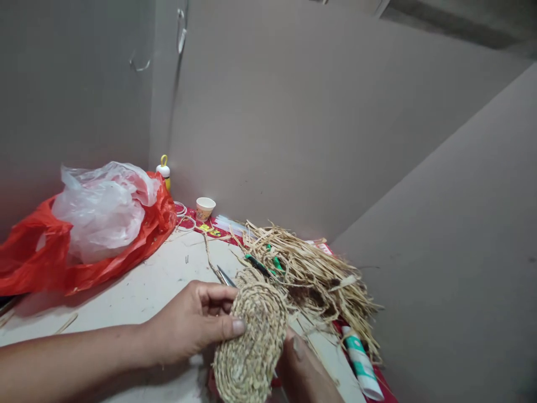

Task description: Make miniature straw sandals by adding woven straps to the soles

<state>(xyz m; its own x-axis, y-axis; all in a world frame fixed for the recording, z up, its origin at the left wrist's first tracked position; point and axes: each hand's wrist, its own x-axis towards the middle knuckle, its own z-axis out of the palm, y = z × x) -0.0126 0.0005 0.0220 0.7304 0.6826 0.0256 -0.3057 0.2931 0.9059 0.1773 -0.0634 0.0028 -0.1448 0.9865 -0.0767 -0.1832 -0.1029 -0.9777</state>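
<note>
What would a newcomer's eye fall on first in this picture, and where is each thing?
The bright red plastic bag on the left, bunched with a crumpled translucent bag, probably catches the eye first. Next comes the woven oval piece at bottom centre, between the left hand and right hand. Beyond it, rightward, sprawls a straw-like bundle.

Bags (104, 215) lie along the left edge of the desk (145, 288), a bottle (163, 170) behind. Near the back edge, a cup (205, 210) stands left of straw (319, 263), with a roll (362, 365) before the straw.
</note>
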